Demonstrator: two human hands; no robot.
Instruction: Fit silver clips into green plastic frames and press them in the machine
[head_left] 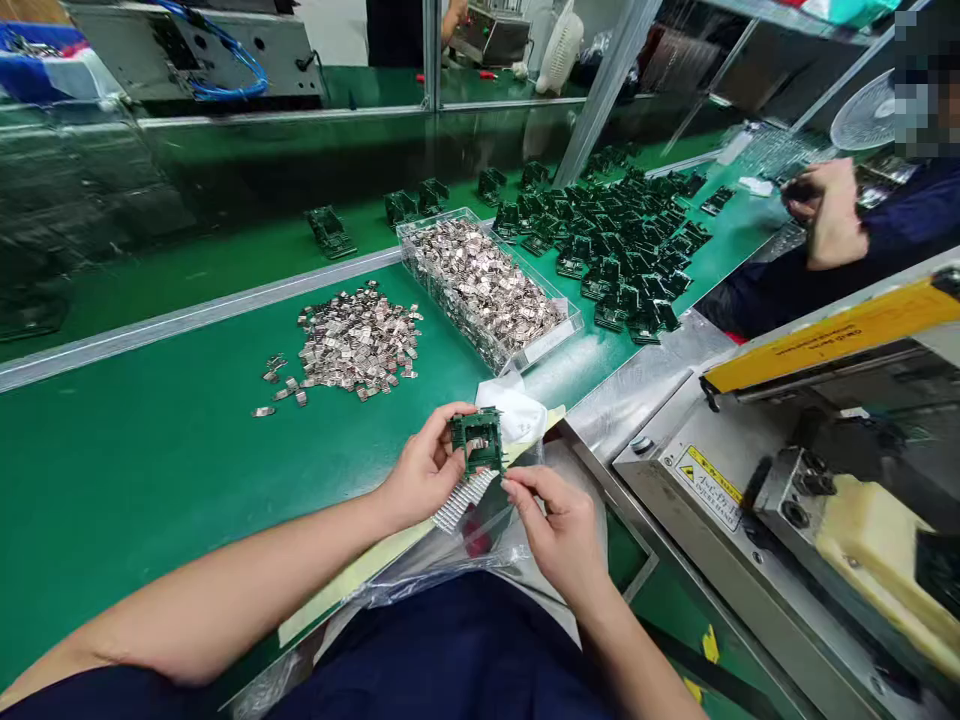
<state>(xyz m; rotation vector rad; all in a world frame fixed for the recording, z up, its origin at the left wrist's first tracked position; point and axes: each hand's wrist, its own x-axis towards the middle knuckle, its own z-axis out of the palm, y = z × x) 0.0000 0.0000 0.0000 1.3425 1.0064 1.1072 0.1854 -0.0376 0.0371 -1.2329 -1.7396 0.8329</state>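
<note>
Between thumb and fingers, my left hand (425, 470) grips a dark green plastic frame (489, 462) with a square opening. My right hand (559, 520) is just to its right, thumb and forefinger pinched at the frame's lower right corner; whatever they hold is too small to make out. Below the frame lies a ribbed silvery strip (463, 502). A loose heap of small metal pieces (358, 340) lies on the green table beyond my left hand. More such pieces fill a clear plastic tray (525, 360) standing ahead of my hands.
Many green plastic frames (622, 240) are piled at the back right, with several standing along the far ledge. A white cloth (514, 408) lies at the table edge. On the right stands a metal machine (682, 460) with a warning label. A co-worker's hand (832, 210) is beyond it.
</note>
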